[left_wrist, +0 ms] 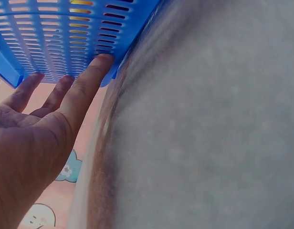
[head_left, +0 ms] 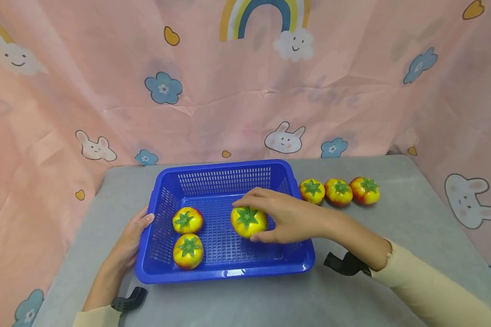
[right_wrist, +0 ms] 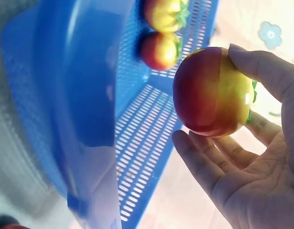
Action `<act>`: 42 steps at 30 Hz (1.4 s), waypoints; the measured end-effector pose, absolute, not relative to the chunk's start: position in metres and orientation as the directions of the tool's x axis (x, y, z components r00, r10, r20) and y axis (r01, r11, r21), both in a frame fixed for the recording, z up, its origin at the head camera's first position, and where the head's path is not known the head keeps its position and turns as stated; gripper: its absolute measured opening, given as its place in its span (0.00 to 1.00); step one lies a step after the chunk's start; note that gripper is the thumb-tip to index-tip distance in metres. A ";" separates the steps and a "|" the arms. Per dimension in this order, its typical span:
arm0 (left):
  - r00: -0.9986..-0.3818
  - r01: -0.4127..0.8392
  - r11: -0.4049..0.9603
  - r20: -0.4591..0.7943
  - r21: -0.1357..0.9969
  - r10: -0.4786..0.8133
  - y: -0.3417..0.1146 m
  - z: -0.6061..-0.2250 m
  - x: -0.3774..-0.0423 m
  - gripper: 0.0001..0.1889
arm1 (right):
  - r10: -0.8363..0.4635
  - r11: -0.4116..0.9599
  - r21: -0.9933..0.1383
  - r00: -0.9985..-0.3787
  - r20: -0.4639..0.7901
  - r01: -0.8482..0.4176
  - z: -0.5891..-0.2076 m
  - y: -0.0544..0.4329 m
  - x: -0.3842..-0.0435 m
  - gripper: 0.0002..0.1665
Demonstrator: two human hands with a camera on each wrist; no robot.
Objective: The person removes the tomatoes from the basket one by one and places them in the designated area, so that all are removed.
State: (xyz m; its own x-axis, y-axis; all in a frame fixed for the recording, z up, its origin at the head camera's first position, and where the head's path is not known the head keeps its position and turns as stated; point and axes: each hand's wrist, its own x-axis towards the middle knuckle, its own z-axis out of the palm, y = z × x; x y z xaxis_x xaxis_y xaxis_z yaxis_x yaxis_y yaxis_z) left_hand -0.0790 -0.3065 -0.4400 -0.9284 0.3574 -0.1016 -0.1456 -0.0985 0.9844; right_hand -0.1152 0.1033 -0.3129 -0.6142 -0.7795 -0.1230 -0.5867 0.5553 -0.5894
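- While two fruits stand inside the blue basket (head_left: 180, 275), one toward the back (head_left: 188, 220) and one toward the front (head_left: 188, 256), both near its left end, a third fruit (head_left: 245, 226) is in the person's right grip (head_left: 288, 215), over the basket's interior.
- Three more, the left fruit (head_left: 312, 191), the middle fruit (head_left: 338, 192) and the right fruit (head_left: 365, 191), stand in a row on the grey bench (head_left: 397, 213), beyond the basket's right end.
- Judged by that tally, the work looks partway through: two are in the basket, the held one is not yet set down, and the row of three remains outside.
- The right grip is parted just to the fruit's width, its thumb on the near side and its curled fingers round the far side; the leafy green top faces up.
- The right forearm reaches in over the basket's right edge, and the right wrist view shows the held fruit clear of the two others.
- At the basket's left end, the left grip (head_left: 132, 234) has its fingers spread and fairly straight, their tips touching the slotted outer wall; it holds no fruit and seems to steady the basket.
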 end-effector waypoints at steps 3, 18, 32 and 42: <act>-0.931 -0.155 -0.101 -0.111 0.983 0.347 -0.306 -0.439 -0.077 0.35 | -0.774 0.548 -0.602 -0.625 -0.102 -0.581 -0.314 0.104 -0.112 0.40; -0.925 -0.160 -0.098 -0.115 0.982 0.363 -0.311 -0.438 -0.077 0.35 | -0.720 0.515 -0.681 -0.694 -0.013 -0.521 -0.329 0.108 -0.105 0.44; -0.922 -0.160 -0.140 -0.097 0.977 0.374 -0.305 -0.443 -0.080 0.30 | -0.636 0.519 -0.688 -0.767 0.085 -0.507 -0.340 0.125 -0.101 0.45; -0.930 -0.156 -0.101 -0.112 0.983 0.350 -0.307 -0.438 -0.081 0.29 | -0.579 0.520 -0.702 -0.805 0.130 -0.487 -0.347 0.133 -0.100 0.44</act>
